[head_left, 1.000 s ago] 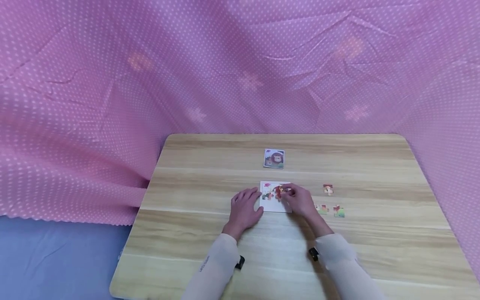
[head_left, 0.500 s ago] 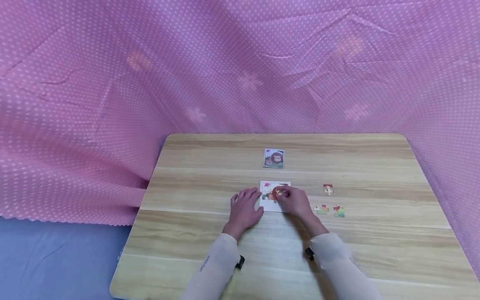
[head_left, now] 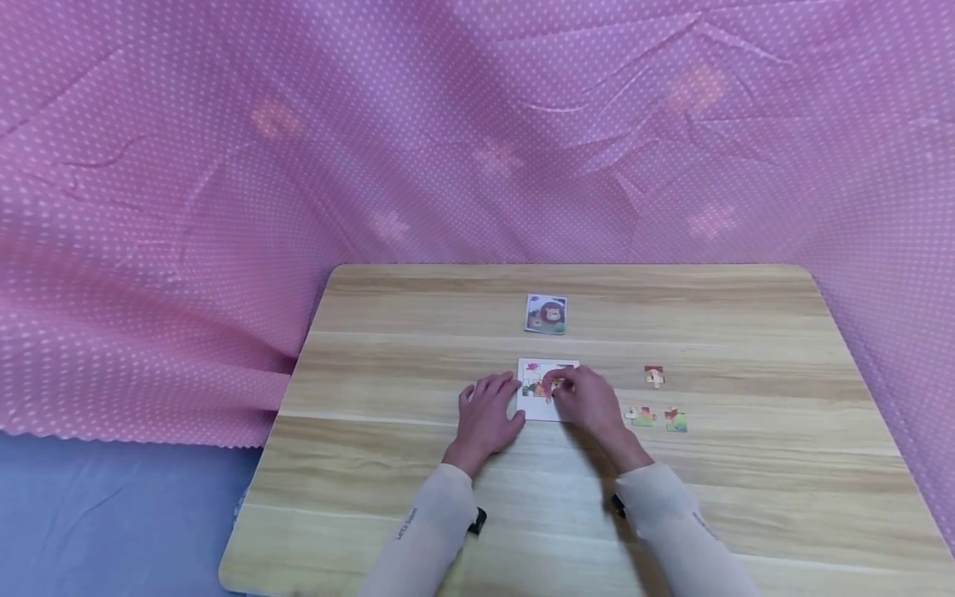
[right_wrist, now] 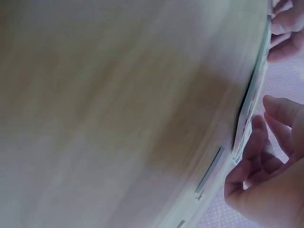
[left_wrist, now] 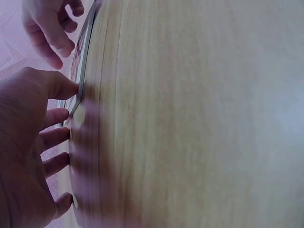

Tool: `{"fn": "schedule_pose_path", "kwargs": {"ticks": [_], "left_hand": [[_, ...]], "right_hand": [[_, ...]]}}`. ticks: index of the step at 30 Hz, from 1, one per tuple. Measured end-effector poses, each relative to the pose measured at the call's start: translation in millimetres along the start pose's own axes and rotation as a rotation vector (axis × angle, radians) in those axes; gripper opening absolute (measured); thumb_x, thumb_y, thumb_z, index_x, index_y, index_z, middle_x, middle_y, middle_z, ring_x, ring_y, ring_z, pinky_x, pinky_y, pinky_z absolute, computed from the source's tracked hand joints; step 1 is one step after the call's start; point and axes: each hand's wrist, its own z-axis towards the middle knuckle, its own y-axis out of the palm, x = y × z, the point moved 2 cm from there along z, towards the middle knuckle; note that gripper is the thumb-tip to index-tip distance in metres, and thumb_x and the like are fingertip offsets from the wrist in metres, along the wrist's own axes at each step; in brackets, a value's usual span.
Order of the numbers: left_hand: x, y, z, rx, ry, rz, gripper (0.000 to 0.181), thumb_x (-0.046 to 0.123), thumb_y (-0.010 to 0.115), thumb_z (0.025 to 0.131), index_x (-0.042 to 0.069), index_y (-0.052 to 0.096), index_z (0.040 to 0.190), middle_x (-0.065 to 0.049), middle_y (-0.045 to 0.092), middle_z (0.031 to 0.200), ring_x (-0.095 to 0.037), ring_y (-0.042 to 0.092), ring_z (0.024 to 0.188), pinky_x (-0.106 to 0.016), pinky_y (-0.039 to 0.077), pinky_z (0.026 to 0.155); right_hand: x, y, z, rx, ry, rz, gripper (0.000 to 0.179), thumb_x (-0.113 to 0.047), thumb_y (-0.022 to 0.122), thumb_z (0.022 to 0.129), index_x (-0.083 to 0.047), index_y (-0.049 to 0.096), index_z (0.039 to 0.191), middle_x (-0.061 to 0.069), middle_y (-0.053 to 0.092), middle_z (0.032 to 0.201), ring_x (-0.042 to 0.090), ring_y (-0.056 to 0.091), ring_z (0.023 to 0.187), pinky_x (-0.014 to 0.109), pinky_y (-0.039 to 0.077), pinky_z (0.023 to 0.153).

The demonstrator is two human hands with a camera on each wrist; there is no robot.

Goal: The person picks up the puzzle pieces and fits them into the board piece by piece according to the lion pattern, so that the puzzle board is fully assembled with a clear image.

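A small white puzzle board (head_left: 534, 410), partly filled with picture pieces, lies flat on the wooden table. My left hand (head_left: 487, 419) rests at its left side with fingers spread, thumb tip at the board's edge in the left wrist view. Over the board's right half, my right hand (head_left: 593, 405) has its thumb and fingertips curled around a reddish-brown puzzle piece (head_left: 550, 386) that joins the lion picture. The fingers cover part of that piece. In the right wrist view the right hand (right_wrist: 270, 156) sits low at the board's edge (right_wrist: 244, 114).
Several loose puzzle pieces lie to the right: one with a pale shape (head_left: 654, 376), a green-and-orange one (head_left: 643, 416) and a red-and-green one (head_left: 676, 420). Beyond the board is a lion picture card (head_left: 545, 315). A pink dotted cloth (head_left: 492, 124) hangs behind the table (head_left: 373, 390).
My right hand has shifted slightly left over the board, bringing the reddish-brown puzzle piece against the pieces there. The left hand has stayed in place.
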Motion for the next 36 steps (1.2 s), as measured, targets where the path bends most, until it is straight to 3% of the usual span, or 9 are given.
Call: {"fn": "schedule_pose_path", "kwargs": {"ticks": [5,17,24,36], "left_hand": [[-2.3,-0.5,3.4,0.004,0.007,0.002,0.053,0.049,0.055,0.09,0.03,0.05,0.139,0.009,0.039,0.153,-0.019,0.036,0.139,-0.057,0.026,0.111],[-6.3,-1.2,11.1,-0.019,0.022,-0.012,0.054,0.05,0.054,0.09,0.03,0.049,0.14,0.009,0.039,0.153,-0.02,0.035,0.139,-0.057,0.026,0.111],[-9.5,-3.4,15.2,-0.004,0.027,-0.008,0.053,0.05,0.054,0.09,0.03,0.05,0.139,0.009,0.039,0.153,-0.02,0.035,0.138,-0.057,0.026,0.111],[-12.8,-10.0,18.7,0.007,0.047,-0.01,0.052,0.048,0.054,0.09,0.029,0.05,0.139,0.008,0.04,0.152,-0.02,0.036,0.138,-0.056,0.026,0.111]], "right_hand": [[-4.9,4.6,4.5,0.016,-0.074,-0.123,0.021,-0.028,0.07,0.087,-0.025,0.075,0.107,0.003,0.061,0.086,0.018,0.051,0.074,0.035,0.041,0.066],[-9.4,10.8,12.9,-0.037,-0.019,-0.2,0.023,-0.031,0.066,0.09,-0.026,0.073,0.112,0.004,0.062,0.095,0.022,0.055,0.082,0.044,0.045,0.074],[-14.3,10.4,19.5,-0.068,0.011,-0.178,0.022,-0.029,0.067,0.089,-0.026,0.072,0.11,0.002,0.064,0.091,0.021,0.054,0.079,0.041,0.041,0.071],[-4.4,-2.1,19.4,-0.01,0.029,-0.069,0.032,-0.014,0.063,0.084,-0.023,0.07,0.114,0.004,0.064,0.093,0.021,0.059,0.082,0.042,0.049,0.078]]}}
